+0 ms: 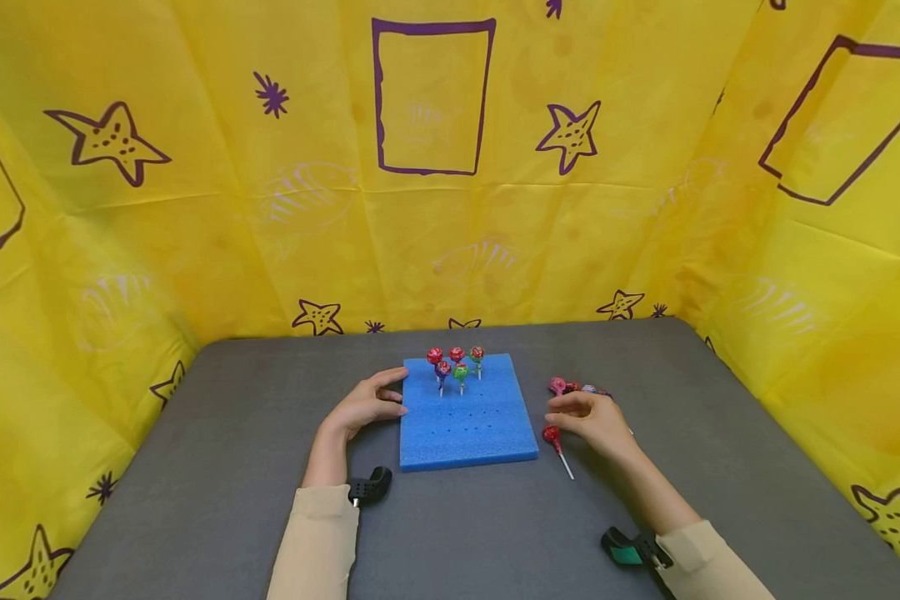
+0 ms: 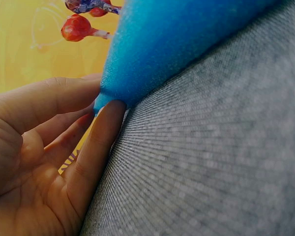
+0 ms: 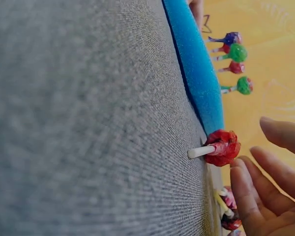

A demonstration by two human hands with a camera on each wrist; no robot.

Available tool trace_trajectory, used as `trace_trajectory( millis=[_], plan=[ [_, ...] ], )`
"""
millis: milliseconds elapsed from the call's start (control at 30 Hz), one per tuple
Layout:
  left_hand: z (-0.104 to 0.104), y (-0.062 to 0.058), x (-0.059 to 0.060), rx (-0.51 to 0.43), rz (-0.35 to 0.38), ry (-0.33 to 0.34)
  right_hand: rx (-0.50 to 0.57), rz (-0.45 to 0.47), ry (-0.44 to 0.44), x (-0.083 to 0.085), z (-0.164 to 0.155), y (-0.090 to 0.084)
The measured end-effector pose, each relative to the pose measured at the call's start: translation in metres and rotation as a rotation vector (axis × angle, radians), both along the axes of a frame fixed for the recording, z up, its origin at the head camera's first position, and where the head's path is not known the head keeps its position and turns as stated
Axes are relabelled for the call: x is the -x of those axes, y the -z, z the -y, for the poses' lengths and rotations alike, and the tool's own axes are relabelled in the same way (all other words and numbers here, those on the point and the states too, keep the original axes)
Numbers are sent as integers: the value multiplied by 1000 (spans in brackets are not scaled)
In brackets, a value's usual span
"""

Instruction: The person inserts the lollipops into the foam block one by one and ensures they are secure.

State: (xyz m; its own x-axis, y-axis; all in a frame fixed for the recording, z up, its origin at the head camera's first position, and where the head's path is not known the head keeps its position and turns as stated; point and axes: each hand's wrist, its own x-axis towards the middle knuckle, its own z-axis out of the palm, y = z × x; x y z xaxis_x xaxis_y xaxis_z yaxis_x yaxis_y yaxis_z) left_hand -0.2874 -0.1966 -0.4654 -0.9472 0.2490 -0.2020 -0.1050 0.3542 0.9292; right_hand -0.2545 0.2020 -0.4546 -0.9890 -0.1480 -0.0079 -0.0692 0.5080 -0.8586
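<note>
I see my left hand (image 1: 366,406) resting at the 9 o'clock edge of the blue foam board (image 1: 467,421), fingers straight and touching its side, holding nothing. My right hand (image 1: 594,421) lies relaxed and open on the grey table (image 1: 217,467). The red lollipop (image 1: 552,435) lies flat just at its 8 o'clock, beside the fingertips, near the board's 3 o'clock edge.

Light is bright, even and diffuse, tinted warm by the yellow printed plastic backdrop (image 1: 435,250); shadows on the grey fabric tabletop (image 1: 217,433) are faint. The head view is sharp, with wide-angle bending at its edges. Both wrist views sit very close, so the near tabletop weave and fingers (image 2: 96,142) look soft.
</note>
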Motion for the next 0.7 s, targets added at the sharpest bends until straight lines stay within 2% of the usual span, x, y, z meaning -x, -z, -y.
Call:
trace_trajectory(
  millis=[367, 500, 700],
  plan=[
    [1, 0, 1, 4, -5, 3, -38, 29, -29, -3, -7, 6],
    [0, 1, 1, 10, 8, -16, -64, 32, -43, -5, -8, 7],
    [0, 1, 0, 6, 14, -15, -63, 4, -80, -6, -8, 10]
  ],
)
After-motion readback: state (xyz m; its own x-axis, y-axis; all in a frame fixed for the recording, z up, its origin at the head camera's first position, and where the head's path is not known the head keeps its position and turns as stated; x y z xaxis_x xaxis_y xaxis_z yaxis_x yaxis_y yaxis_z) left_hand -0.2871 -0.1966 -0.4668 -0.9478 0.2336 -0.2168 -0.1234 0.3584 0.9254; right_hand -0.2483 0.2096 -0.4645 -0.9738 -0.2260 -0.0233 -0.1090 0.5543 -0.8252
